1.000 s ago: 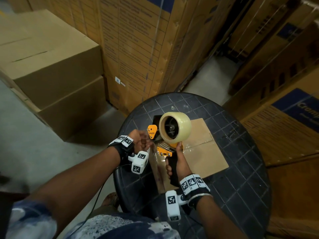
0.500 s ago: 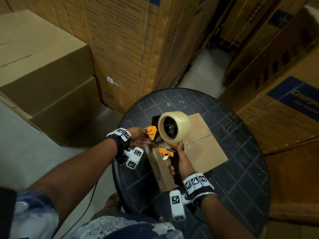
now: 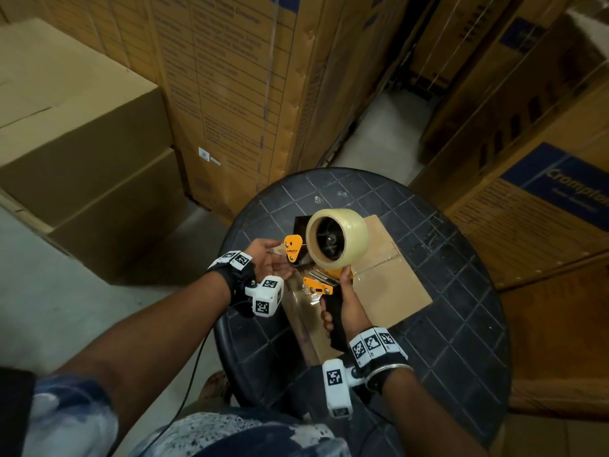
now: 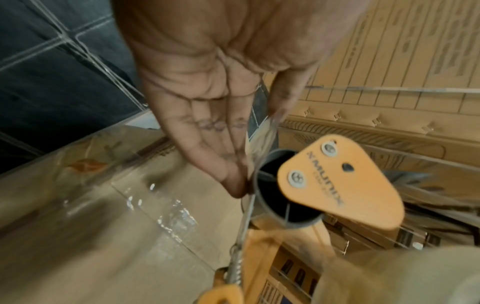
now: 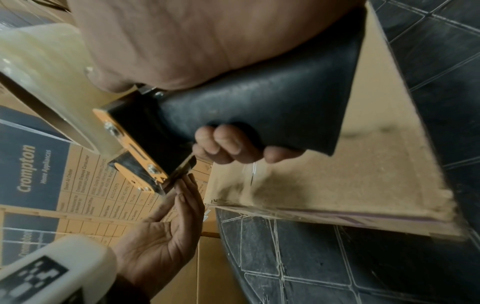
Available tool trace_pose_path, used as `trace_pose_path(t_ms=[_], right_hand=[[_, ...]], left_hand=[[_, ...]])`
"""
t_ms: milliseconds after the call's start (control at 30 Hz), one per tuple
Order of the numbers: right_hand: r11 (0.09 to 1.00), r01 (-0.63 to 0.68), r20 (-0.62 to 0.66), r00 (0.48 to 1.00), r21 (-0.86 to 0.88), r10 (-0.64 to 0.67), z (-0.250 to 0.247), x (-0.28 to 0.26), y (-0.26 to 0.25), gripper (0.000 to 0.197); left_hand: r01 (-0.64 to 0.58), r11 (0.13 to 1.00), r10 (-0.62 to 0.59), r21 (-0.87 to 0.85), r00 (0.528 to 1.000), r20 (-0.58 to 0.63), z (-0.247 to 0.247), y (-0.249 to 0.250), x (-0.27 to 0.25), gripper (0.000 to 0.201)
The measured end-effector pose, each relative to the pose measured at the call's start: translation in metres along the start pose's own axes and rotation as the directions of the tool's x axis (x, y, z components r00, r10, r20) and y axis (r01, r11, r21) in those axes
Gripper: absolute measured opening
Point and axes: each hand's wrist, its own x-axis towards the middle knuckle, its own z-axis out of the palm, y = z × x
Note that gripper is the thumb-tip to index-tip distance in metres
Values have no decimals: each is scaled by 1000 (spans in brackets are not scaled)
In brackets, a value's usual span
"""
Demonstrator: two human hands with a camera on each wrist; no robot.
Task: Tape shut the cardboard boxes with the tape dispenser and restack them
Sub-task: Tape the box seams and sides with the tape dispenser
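On the round black table (image 3: pixel 461 324) lies a small flat cardboard box (image 3: pixel 389 291) with clear tape shining along its seam and near side (image 4: pixel 161 216). Above it I hold an orange and black tape dispenser (image 3: pixel 296 252) carrying a clear tape roll (image 3: pixel 336 239). My right hand (image 3: pixel 339 305) grips its black handle (image 5: pixel 259 111), fingers (image 5: pixel 228 144) curled underneath. My left hand (image 3: pixel 283 258) is palm up at the dispenser's front roller (image 4: pixel 280 195). Its thumb and straight fingers (image 4: pixel 221 154) pinch the tape's loose end (image 4: pixel 262 139).
Two plain cardboard boxes (image 3: pixel 82 143) are stacked on the floor at the left. Tall printed cartons (image 3: pixel 230 94) stand behind the table, and Crompton cartons (image 3: pixel 543 209) close in on the right. Bare concrete floor (image 3: pixel 66 308) lies at the left.
My left hand has turned from a curled pose beside the dispenser to palm up, fingers straight at the front roller. The right hand keeps its hold on the handle.
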Motion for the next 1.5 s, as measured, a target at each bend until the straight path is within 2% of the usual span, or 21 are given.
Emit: trace_pose_path(t_ms=[33, 133, 233, 333, 433, 533, 567, 667, 733, 833, 900, 1000, 1033, 1067, 1167, 1500], right_hand=[[1000, 3, -2, 1000, -1, -3, 0, 0, 1, 96], [1000, 7, -3, 1000, -9, -7, 1, -1, 2, 96], [1000, -3, -15, 1000, -31, 2, 2, -2, 3, 96], [997, -19, -26, 1000, -75, 17, 3, -4, 4, 99], [994, -12, -20, 1000, -113, 10, 4, -7, 5, 99], [986, -20, -23, 1000, -164, 16, 5, -13, 2, 95], [980, -19, -24, 1000, -198, 14, 5, -15, 1, 94], [964, -2, -29, 1000, -264, -6, 4, -18, -2, 87], [958, 1, -42, 999, -286, -14, 3, -19, -2, 88], [947, -2, -55, 998, -321, -16, 2, -20, 2, 92], [941, 0, -54, 998, -339, -19, 4, -21, 3, 92], [934, -10, -68, 998, -358, -16, 6, -23, 2, 93], [930, -11, -75, 997, -369, -18, 6, -23, 2, 93], [926, -10, -79, 997, -378, -21, 6, -23, 2, 93], [927, -14, -83, 996, -375, -19, 9, -23, 2, 94], [926, -49, -127, 992, -375, 1, 18, -21, 3, 90]], left_hand=[[-3, 1000, 3, 22, 1000, 2, 1, 1, -2, 41], [10, 995, -7, 97, 1000, -25, 1, 3, -2, 23], [37, 979, -22, 201, 997, -80, 3, 6, -2, 18], [-27, 935, 81, 353, 987, -138, 8, 9, 1, 3], [-105, 889, 211, 446, 958, -194, 7, 12, 3, 31], [-114, 879, 233, 463, 950, -209, 11, 13, 3, 15], [-95, 859, 241, 503, 942, -234, 13, 14, 3, 10], [-86, 784, 317, 615, 907, -277, 8, 12, 19, 21], [-82, 727, 375, 682, 879, -295, 7, 15, 28, 12], [-48, 592, 459, 804, 840, -288, 9, 23, 18, 12], [-41, 576, 487, 816, 819, -303, 8, 30, 13, 15], [-55, 544, 547, 838, 780, -304, -2, 40, 19, 30], [-80, 561, 559, 824, 771, -305, -4, 44, 18, 29], [-104, 579, 559, 809, 773, -301, -5, 47, 18, 24], [-147, 545, 586, 826, 771, -249, -10, 48, 22, 9], [-182, 502, 614, 846, 763, -200, -16, 42, 41, 19]])
